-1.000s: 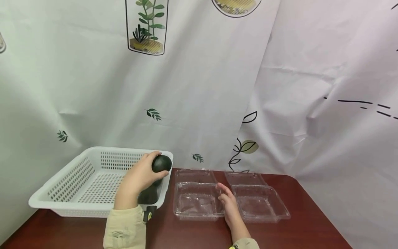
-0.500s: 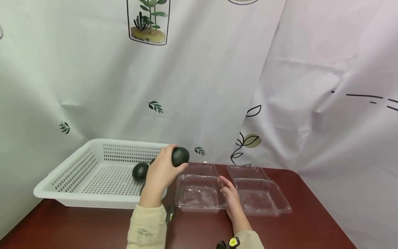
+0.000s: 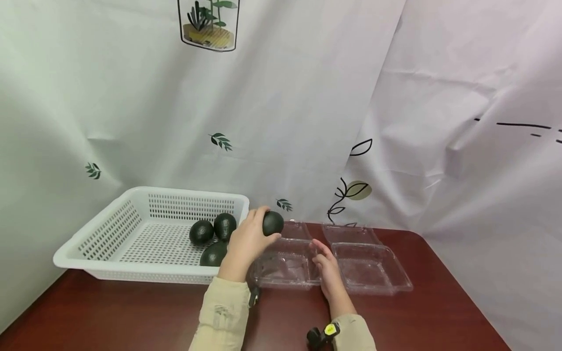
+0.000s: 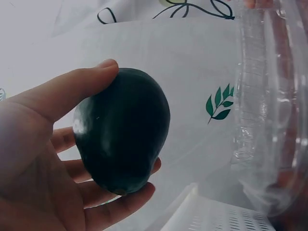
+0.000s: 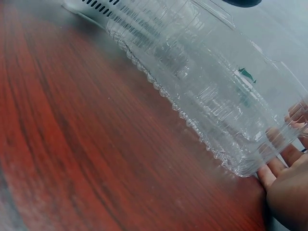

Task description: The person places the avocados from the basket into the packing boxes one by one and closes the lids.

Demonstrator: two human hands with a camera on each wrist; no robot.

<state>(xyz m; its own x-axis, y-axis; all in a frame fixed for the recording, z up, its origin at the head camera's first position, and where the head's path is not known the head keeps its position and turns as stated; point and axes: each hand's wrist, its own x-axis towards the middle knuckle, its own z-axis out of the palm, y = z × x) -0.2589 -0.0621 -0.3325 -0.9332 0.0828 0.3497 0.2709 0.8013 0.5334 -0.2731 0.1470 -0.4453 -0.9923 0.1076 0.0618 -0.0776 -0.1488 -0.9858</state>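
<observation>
Sleeves [image 3: 221,317] of pale beige cloth lie nearest, and a black device [image 3: 330,330] with a yellow label sits at the right one's cuff. Beneath spreads a reddish-brown table [image 3: 145,317] with streaked grain. The right hand [image 3: 328,275] rests its fingers, mostly relaxed, against the side of the left clear container [image 3: 281,282], near its front corner; it does not close round anything that I can make out. Just right of that hand stands the right clear container [image 3: 373,285]. The left hand [image 3: 249,239] holds a dark green avocado [image 3: 273,223] aloft, thumb on one side and fingers curled round the other, parted by the fruit's width. In the head view the avocado overlaps the left container's raised lid [image 3: 297,230]; the left wrist view shows it apart from that container. A white basket [image 3: 110,265], slotted all round, sits to the left, three more avocados [image 3: 201,233] grouped toward its right end. Behind everything hangs a creased white cloth [image 3: 285,112] printed with leaves and a plant jar.
</observation>
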